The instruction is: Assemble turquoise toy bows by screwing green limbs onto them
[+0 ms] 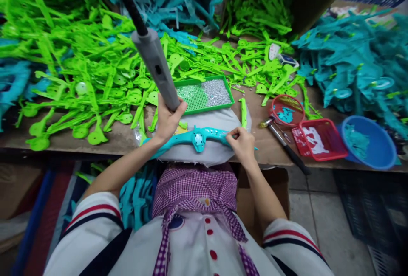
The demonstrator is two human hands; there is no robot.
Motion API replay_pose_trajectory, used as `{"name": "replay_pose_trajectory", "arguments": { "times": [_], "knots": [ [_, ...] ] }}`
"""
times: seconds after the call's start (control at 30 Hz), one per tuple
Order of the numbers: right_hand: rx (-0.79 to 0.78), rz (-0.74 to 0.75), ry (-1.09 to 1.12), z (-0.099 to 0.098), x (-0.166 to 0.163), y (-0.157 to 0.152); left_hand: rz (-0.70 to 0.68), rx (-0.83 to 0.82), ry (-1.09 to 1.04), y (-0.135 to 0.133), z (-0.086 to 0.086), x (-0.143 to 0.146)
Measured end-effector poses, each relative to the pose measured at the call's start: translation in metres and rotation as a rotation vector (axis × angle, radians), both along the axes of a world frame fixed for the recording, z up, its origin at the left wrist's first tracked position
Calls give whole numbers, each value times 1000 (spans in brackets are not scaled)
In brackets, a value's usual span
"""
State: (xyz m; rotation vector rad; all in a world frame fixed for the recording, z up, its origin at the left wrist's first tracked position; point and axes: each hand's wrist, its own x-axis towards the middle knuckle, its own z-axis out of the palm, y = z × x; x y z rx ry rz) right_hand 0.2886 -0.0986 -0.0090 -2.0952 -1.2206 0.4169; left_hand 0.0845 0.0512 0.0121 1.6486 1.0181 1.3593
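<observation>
My left hand [171, 116] is wrapped round a grey electric screwdriver [156, 66], held at a tilt with its black cable running up from the top. Its tip is hidden behind my hand. In front of me a long turquoise bow-shaped plastic part [212, 133] lies across a white cloth pad [216, 116]. My right hand [241, 142] is closed in a pinch at the right limb of that part; whatever is between the fingertips is too small or hidden to name. Just behind the pad sits a green tray [233, 102] with small silvery pieces, probably screws.
Lime-green plastic parts [95, 85] heap across the left and back of the table. Turquoise parts [347, 63] pile at the right. A hammer [287, 146], a round red sieve [288, 110], a red basket [331, 155] and a blue bowl [379, 161] stand at front right.
</observation>
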Motion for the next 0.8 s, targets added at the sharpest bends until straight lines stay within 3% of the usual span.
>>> {"name": "replay_pose_trajectory", "arguments": {
  "times": [0.33, 0.5, 0.8],
  "knots": [
    [-187, -14, -138, 4, -2, 5, -16, -22, 19, 1, 1, -13],
    [-191, -77, -147, 3, -1, 6, -4, -33, 2, 4, -3, -17],
    [-216, -51, -156, 4, -3, 6, 1, -21, -10, 7, -5, -19]
  ]
}}
